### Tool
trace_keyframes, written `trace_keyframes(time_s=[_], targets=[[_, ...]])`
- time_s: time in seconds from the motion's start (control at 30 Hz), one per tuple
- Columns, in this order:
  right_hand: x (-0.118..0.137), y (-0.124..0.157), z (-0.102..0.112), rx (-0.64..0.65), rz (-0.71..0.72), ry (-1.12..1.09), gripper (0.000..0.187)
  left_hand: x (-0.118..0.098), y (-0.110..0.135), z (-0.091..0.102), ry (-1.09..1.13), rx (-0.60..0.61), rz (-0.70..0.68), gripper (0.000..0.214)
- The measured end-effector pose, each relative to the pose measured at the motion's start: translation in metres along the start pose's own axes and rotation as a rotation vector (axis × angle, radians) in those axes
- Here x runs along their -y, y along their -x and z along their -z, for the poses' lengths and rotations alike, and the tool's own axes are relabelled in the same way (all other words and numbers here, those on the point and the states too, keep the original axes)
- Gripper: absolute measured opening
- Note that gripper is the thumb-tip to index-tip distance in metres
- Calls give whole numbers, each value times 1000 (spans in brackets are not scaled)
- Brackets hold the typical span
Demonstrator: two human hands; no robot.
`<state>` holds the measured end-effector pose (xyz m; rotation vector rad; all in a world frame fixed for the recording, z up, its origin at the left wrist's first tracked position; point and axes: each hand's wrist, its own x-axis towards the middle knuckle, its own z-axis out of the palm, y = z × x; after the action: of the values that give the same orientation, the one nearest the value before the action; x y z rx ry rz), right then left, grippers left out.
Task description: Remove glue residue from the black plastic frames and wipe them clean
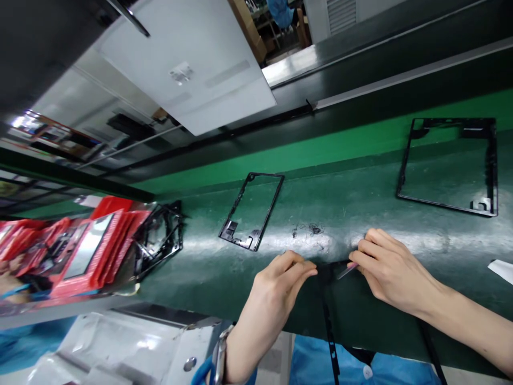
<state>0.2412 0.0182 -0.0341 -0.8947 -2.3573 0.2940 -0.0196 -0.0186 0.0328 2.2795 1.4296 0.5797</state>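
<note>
A black plastic frame point(327, 315) lies across the near side of the green bench, one long strip running down over the edge toward my blue clothing. My left hand point(278, 283) is closed, its thumb and fingertips pinched at the frame's upper left corner. In my right hand point(385, 267) is a small thin blade point(347, 271), gripped between thumb and fingers and angled down beside the frame's top bar. The handle of the blade is mostly hidden by my fingers. Dark shavings point(315, 229) are scattered on the bench just beyond my hands.
Another black frame point(228, 222) lies left of centre, and a larger one point(444, 205) at the right. Stacked frames point(176, 224) stand beside red-wrapped panels point(116, 251) on the left. A white paper piece point(502, 269) sits at the right edge. A white board point(192, 59) hangs overhead.
</note>
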Motion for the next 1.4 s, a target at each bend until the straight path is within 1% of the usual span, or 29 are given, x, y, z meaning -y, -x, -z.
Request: trace_keyframes(time_s=[0.1,0.2,0.3,0.37,0.43,0.5,0.57,0.63,0.73,0.8,0.9,1.0,1.1,1.23,1.33,1.4], targets=[[0,1,-1,3,9,14,23,3,2,10,7,92,7,16],[1,0,-3,-6,17,25,23,4,0,23,97,168,5,15],[2,-1,-4,-20,30,34,24,6,-5,27,254,162,13,13],[3,-1,-4,-29,39,37,24,6,-9,21,447,133,58,16],[3,-1,-5,-37,43,40,24,4,-14,9,651,88,108,21],[2,-1,-5,-43,45,43,25,2,-18,-4,730,20,138,25],[2,0,-6,-46,46,47,25,1,-21,-13,647,-39,152,25],[1,0,-7,-46,48,52,24,0,-22,-15,471,-59,127,21],[1,-1,-7,-47,50,62,24,1,-19,-10,195,-51,-5,14],[1,-1,-8,-49,50,69,25,2,-16,-8,66,-45,-106,14],[1,-1,-8,-51,50,81,26,3,-10,-10,-57,-37,-191,14],[1,1,-7,-47,57,89,27,5,-6,-12,-140,-22,-204,14],[1,2,-7,-37,57,90,26,9,-3,-9,-122,34,-167,13],[0,1,-7,-37,52,85,26,21,3,9,-26,91,-58,13],[-1,-1,-8,-38,53,76,26,30,7,19,112,139,-41,16],[0,-1,-9,-34,54,68,26,31,8,19,218,154,-40,15]])
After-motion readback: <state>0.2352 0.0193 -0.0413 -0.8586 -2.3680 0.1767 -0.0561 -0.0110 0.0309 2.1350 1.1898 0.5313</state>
